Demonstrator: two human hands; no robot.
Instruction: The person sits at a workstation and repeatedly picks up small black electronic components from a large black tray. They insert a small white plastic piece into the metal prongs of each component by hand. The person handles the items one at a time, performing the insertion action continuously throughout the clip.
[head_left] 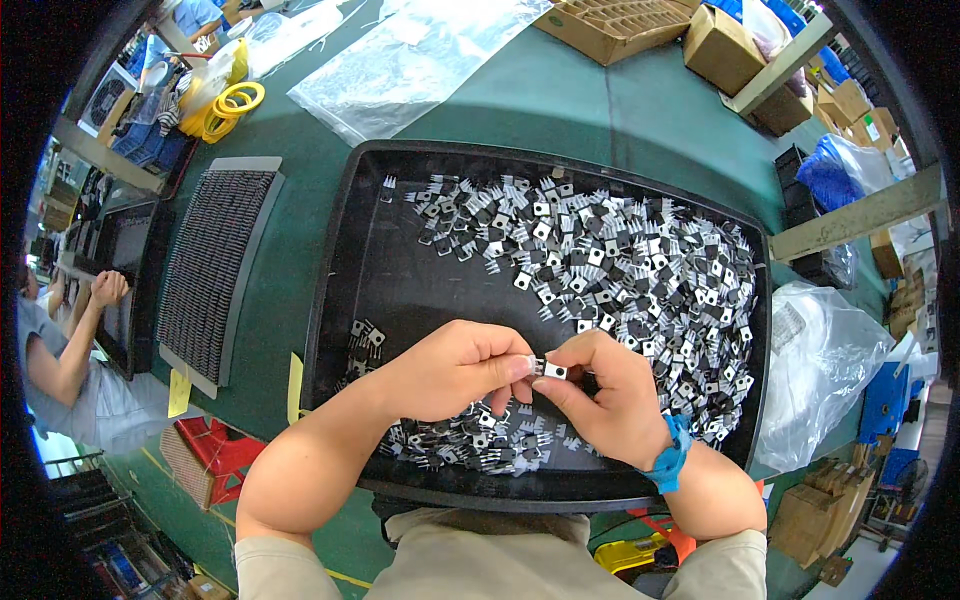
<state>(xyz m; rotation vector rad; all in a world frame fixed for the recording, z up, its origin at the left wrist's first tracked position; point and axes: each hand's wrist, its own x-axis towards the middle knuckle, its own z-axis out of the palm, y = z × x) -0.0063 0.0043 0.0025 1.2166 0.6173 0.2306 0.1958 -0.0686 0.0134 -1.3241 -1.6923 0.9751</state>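
Over a large black tray (375, 265), my two hands meet around one small transistor (556, 371) with a black body, a silver metal tab and thin leads. My right hand (612, 400) pinches its body between thumb and forefinger; a blue band circles that wrist. The closed fingertips of my left hand (470, 368) are at its leads and seem to grip them. Many loose transistors (600, 250) lie heaped across the tray's far and right parts. A smaller pile (470, 440) sits under my hands, and a few pieces (368, 335) lie near the tray's left wall.
Left of the tray lies a grey board (222, 270) packed with rows of dark parts. Clear plastic bags (410, 70) (820, 370) lie beyond and right of it. Cardboard boxes (725, 48) stand at the back right. Another person's hand (108, 288) is at far left, beside a red stool (215, 450).
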